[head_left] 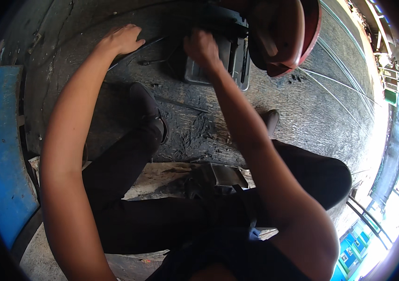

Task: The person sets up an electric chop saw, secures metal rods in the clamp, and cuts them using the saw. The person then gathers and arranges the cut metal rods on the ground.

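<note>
At the upper left, my left hand [122, 39] reaches over the dark floor, its thumb apart from its bent fingers. A thin dark rod [149, 44] runs just below it; I see no clear grip on it. My right hand [202, 47] is closed in a fist above the grey base [197, 77] of a machine that looks like a cut-off saw. What the fist holds, if anything, is hidden against the dark parts behind it. The machine's rounded red guard [286, 40] stands to the right of this hand.
A bent thin rod [155, 62] lies between my hands. My shoes [147, 105] rest on the floor amid black grit [199, 126]. Long thin rods [344, 75] stretch across the right side. A blue panel [0, 154] stands at far left. A metal box-like piece [230, 175] sits between my legs.
</note>
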`<state>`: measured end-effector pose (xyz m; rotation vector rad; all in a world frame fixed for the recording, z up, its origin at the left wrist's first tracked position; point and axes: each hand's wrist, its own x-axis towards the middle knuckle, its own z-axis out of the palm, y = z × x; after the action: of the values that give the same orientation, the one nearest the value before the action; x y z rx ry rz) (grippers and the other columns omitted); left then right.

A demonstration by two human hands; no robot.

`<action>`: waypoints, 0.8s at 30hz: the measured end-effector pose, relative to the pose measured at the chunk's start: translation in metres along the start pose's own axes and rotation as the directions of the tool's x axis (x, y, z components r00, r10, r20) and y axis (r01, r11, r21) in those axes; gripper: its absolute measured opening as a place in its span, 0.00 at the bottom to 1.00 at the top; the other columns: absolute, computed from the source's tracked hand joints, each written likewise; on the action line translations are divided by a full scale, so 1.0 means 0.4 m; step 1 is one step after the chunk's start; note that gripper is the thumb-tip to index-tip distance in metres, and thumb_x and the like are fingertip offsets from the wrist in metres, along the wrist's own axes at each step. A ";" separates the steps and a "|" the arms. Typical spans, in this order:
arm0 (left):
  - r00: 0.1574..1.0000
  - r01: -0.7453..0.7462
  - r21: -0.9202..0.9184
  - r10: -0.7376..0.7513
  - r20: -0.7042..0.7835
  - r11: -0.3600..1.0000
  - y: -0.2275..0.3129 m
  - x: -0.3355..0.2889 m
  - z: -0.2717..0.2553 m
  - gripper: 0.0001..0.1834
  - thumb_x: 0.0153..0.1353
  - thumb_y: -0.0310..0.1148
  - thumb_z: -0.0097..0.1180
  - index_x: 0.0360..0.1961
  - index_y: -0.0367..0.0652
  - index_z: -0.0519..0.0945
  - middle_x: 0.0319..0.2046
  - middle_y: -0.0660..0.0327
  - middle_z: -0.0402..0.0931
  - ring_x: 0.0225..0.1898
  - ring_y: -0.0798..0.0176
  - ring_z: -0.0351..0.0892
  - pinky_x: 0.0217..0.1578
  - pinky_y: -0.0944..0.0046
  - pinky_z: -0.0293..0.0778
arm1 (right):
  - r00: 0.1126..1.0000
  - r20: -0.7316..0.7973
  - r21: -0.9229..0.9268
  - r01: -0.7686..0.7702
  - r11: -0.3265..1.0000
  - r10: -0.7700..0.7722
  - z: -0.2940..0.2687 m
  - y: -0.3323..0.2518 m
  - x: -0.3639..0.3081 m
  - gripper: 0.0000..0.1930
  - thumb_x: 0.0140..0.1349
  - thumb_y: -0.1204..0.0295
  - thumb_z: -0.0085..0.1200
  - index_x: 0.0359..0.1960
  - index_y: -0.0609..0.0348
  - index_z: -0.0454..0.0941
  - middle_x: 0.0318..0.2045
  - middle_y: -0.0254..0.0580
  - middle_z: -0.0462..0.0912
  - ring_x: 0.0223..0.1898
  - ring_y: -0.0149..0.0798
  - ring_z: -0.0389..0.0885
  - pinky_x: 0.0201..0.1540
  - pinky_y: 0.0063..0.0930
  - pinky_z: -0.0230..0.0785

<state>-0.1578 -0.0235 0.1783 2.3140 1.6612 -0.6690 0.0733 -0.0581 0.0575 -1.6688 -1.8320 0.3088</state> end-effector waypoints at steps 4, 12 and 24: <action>0.999 -0.022 0.005 0.022 -0.029 1.000 0.032 -0.009 -0.036 0.29 0.65 0.47 0.51 0.61 0.39 0.70 0.62 0.49 0.66 0.64 0.48 0.66 0.63 0.51 0.64 | 0.961 0.188 -0.032 -0.199 0.979 0.202 -0.210 -0.020 -0.223 0.12 0.54 0.65 0.55 0.35 0.62 0.79 0.28 0.62 0.80 0.34 0.61 0.82 0.39 0.49 0.76; 0.989 -0.139 0.079 0.142 -0.032 0.987 0.165 -0.016 -0.073 0.29 0.65 0.48 0.52 0.60 0.38 0.71 0.62 0.48 0.66 0.63 0.47 0.66 0.61 0.49 0.66 | 0.801 -0.020 -0.359 -0.564 0.743 0.598 -0.246 0.199 -0.383 0.21 0.55 0.55 0.58 0.33 0.67 0.80 0.32 0.56 0.83 0.43 0.58 0.83 0.48 0.45 0.74; 0.976 -0.198 0.084 0.204 -0.077 0.977 0.207 -0.005 -0.083 0.28 0.64 0.47 0.52 0.58 0.38 0.72 0.61 0.49 0.68 0.62 0.47 0.68 0.60 0.48 0.67 | 0.563 0.459 -0.480 -0.493 0.725 0.687 -0.250 0.100 -0.326 0.17 0.59 0.65 0.50 0.45 0.64 0.81 0.48 0.55 0.82 0.52 0.59 0.79 0.54 0.43 0.71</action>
<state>-0.0731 -0.0392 0.2011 2.5537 1.4302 -0.6084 0.1642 -0.1997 0.0740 -2.6487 -1.6971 1.0246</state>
